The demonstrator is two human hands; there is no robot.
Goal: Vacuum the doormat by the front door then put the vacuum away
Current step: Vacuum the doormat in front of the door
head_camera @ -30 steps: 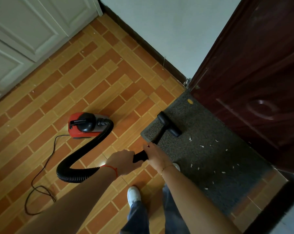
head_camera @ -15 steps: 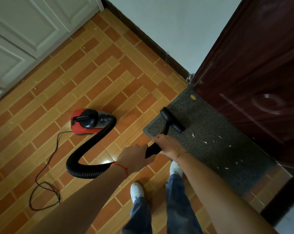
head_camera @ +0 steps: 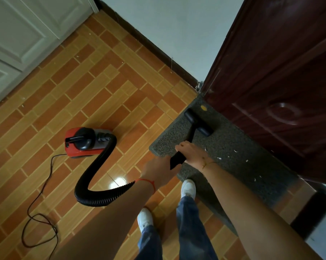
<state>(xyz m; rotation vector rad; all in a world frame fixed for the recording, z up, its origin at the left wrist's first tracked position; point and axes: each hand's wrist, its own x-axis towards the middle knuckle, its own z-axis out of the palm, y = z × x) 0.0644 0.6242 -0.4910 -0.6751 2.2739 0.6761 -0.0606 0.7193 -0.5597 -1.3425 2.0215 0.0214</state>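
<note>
two hands: left hand [head_camera: 159, 172] and right hand [head_camera: 193, 154] curl round the wand [head_camera: 178, 158]
edge: nozzle [head_camera: 197, 122] near doormat [head_camera: 233, 156] far edge, beside door [head_camera: 282, 81]
change: nozzle pushed farther

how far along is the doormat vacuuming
Early on. Both hands, left hand and right hand, grip the wand, and the nozzle sits on the doormat at its end nearest the wall. White scraps remain farther along. The vacuum is not yet put away.

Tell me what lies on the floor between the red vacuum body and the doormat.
Head view: only bare tile floor separates the vacuum body from the doormat; the hose loops nearer the person.
</note>
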